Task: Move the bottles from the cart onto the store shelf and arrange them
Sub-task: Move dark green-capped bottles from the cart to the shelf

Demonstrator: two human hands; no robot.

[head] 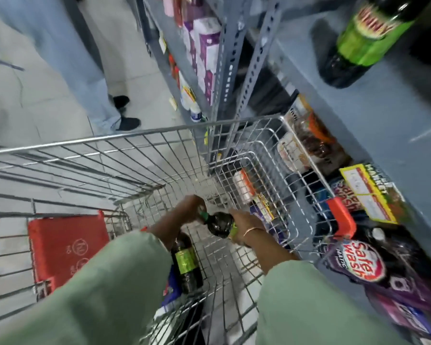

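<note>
Both of my hands reach down into the wire cart (pixel 125 135). My right hand (pixel 244 227) grips the body of a dark bottle with a green label (pixel 218 224), held tilted above the cart floor. My left hand (pixel 184 212) closes around that bottle's green cap end. A second dark bottle with a green label (pixel 186 265) lies in the cart below my left wrist. On the grey store shelf (pixel 358 125) at the upper right stands one more dark bottle with a green label (pixel 366 38).
A person in light trousers and black shoes (pixel 125 113) stands just beyond the cart's front. The cart's red child-seat flap (pixel 65 247) is at the left. Purple Safewash packs (pixel 358 265) and other packets fill lower shelves on the right. Grey shelf uprights (pixel 256 58) rise ahead.
</note>
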